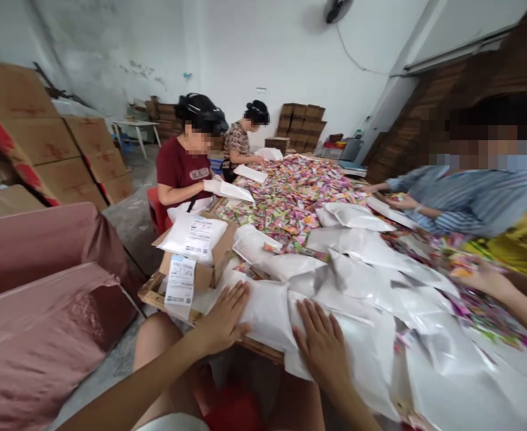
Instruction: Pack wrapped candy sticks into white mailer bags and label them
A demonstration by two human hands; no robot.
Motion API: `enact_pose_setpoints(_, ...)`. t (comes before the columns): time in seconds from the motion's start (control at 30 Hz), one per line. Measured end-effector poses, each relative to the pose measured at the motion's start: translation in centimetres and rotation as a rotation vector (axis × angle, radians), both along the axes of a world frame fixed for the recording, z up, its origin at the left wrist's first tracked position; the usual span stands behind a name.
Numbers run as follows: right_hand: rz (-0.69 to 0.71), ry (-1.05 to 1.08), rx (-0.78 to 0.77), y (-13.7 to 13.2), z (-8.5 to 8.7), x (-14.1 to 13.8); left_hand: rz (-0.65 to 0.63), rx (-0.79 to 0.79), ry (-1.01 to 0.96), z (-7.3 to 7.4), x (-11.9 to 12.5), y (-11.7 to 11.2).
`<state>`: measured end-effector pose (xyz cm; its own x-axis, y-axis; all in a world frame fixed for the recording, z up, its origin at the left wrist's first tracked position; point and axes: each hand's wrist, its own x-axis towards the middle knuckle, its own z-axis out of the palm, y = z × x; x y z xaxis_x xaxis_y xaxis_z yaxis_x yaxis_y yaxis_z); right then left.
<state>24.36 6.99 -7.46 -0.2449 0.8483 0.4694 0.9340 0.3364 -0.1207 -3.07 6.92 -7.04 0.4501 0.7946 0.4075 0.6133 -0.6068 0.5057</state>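
At the near edge of the table, my left hand (227, 314) lies flat with its fingers stretched out, touching the left end of a filled white mailer bag (267, 311). To its right, my right hand (320, 335) rests with spread fingers on another white bag (362, 353), close to where the two bags meet. Neither hand grips anything. Left of my left hand, a strip of printed labels (180, 287) hangs over the front of a cardboard box (225, 251). A labelled white bag (194, 236) lies on top of that box.
Small colourful packets (285, 191) cover the table's far part, and several white bags (353, 263) pile up on the right. Co-workers (185, 161) sit around the table; another person's hand (483, 275) holds packets at right. Pink-covered furniture (43, 329) and stacked cartons (43, 137) stand left.
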Motion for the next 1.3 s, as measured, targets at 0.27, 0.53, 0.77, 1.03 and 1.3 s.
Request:
enact_pose_setpoints(0.27, 0.016, 0.384, 0.336, -1.9, 2.5, -3.8, 0.818, -0.059, -0.578, -1.0, -12.3, -0.2)
enact_pose_setpoints(0.53, 0.433, 0.652, -0.050, -3.3, 7.9, -16.4, 0.569, -0.315, -0.992, 3.3, -12.8, -7.5)
enact_pose_setpoints(0.77, 0.507, 0.170, -0.003, 5.9, 14.6, -24.0, 0.552, -0.528, -1.099, 2.1, -13.2, -10.4)
enact_pose_setpoints(1.03, 0.362, -0.487, -0.415, 19.5, 16.4, -30.1, 0.458, -0.527, -1.061, -0.3, -12.4, -10.6)
enact_pose_setpoints(1.3, 0.443, -0.522, -0.273, 24.8, 18.0, -31.7, 0.493, -0.444, -1.105, -1.4, -11.5, -10.4)
